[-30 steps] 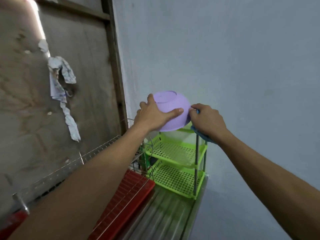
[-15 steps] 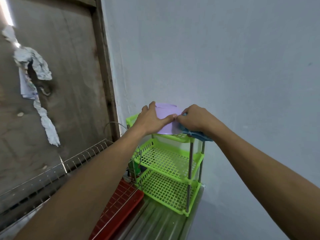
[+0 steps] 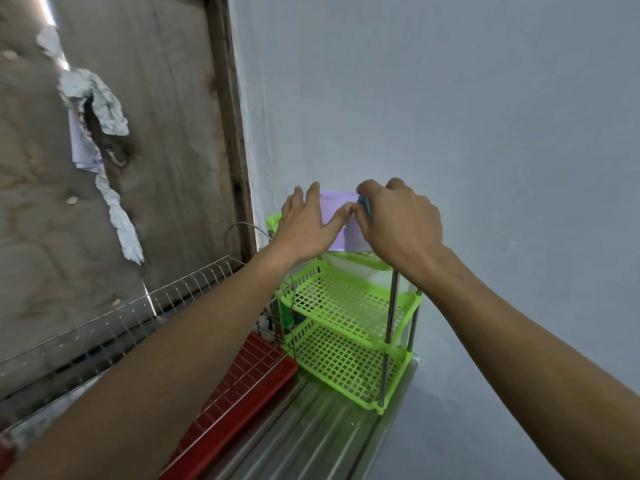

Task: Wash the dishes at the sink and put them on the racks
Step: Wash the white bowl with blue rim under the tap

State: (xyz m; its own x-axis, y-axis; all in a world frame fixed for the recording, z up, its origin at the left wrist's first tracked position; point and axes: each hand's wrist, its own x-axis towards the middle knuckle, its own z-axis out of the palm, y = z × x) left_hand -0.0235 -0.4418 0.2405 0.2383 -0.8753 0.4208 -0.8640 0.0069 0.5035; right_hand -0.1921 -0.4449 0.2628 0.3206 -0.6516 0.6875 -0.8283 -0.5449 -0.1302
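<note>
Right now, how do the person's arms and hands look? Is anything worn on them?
Both arms are bare. The left forearm and the right forearm show no sleeves as far as the picture's edge. The left hand and the right hand wear no gloves, and I see no watch, bracelet or ring.

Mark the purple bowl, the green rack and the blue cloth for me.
purple bowl (image 3: 341, 233), head view, on its side wall just above the top tier.
green rack (image 3: 346, 308), head view, on the bare mesh of the middle tier.
blue cloth (image 3: 365, 204), head view, on the small strip showing beside the bowl.
</note>
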